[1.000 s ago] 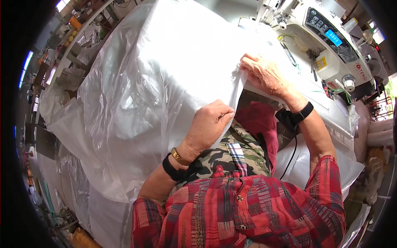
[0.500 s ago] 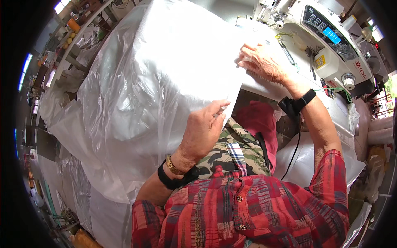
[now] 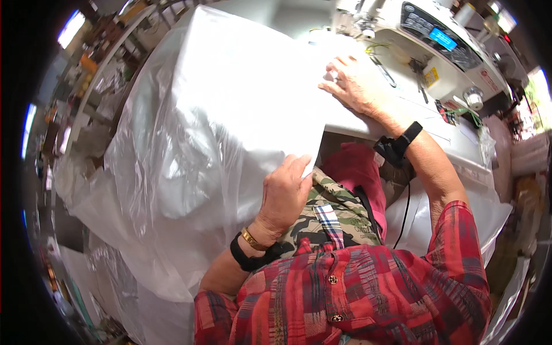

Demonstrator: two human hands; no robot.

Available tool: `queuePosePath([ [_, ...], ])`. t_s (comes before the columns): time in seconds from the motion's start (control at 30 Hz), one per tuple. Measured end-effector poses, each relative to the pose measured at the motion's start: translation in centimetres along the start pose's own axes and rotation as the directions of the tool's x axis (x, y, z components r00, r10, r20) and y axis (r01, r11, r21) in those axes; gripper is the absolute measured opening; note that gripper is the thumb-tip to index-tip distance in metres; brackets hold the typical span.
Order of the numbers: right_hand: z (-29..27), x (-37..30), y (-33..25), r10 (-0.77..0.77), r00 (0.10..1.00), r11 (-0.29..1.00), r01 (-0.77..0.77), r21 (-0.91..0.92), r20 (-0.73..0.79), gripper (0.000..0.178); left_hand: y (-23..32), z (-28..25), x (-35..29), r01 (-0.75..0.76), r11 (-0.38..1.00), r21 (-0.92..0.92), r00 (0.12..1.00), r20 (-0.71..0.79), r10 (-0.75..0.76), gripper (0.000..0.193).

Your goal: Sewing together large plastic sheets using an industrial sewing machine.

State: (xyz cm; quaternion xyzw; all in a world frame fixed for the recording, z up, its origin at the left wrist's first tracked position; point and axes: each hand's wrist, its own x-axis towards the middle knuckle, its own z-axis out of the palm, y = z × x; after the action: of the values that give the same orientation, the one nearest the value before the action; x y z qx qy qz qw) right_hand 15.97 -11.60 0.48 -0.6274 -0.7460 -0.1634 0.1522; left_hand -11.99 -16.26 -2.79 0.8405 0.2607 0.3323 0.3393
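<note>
A large white plastic sheet (image 3: 253,86), thin and glossy, spreads from the work table down over my left side. Its upper part is washed out by glare. My left hand (image 3: 286,190) pinches the sheet's near right edge between thumb and fingers, just above my lap. Farther up that edge, beside the sewing machine (image 3: 448,43), my right hand (image 3: 357,86) rests with its fingers bent and thumb apart. Glare hides exactly where its fingertips touch the sheet or table.
On the white table (image 3: 422,129), a dark slim tool (image 3: 384,72) and a black pair of snips or similar tool (image 3: 418,80) lie under the machine arm. Green thread (image 3: 468,115) trails near its handwheel side. Clear plastic hangs at the left; cluttered shelving stands beyond.
My left hand has moved slightly down and closed on the sheet's edge; before, its fingers were looser. My right hand's fingers have spread a little. The whole view has shifted slightly.
</note>
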Motion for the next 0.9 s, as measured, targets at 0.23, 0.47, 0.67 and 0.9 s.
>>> queuePosePath([
  [0.23, 1.8, -0.9, 0.3, 0.279, 0.96, 0.937, -0.279, 0.212, 0.03, 0.042, -0.8, 1.6, 2.2, -0.243, 0.947, 0.21, 0.969, 0.102, 0.226, 0.021],
  [0.47, 1.6, -0.9, 0.6, 0.246, 0.969, 0.951, -0.233, 0.204, -0.036, 0.043, -1.7, 1.7, 5.3, -0.311, 0.91, 0.275, 0.949, 0.148, 0.279, 0.01],
  [0.67, 1.9, -0.9, 0.5, 0.284, 0.958, 0.935, -0.268, 0.232, -0.042, 0.035, -1.6, 2.7, 11.4, -0.364, 0.878, 0.31, 0.929, 0.188, 0.318, 0.007],
  [0.9, 2.4, -0.9, 0.9, 0.313, 0.944, 0.928, -0.279, 0.246, -0.108, 0.022, -2.2, 5.0, 17.7, -0.381, 0.861, 0.337, 0.925, 0.143, 0.353, 0.007],
])
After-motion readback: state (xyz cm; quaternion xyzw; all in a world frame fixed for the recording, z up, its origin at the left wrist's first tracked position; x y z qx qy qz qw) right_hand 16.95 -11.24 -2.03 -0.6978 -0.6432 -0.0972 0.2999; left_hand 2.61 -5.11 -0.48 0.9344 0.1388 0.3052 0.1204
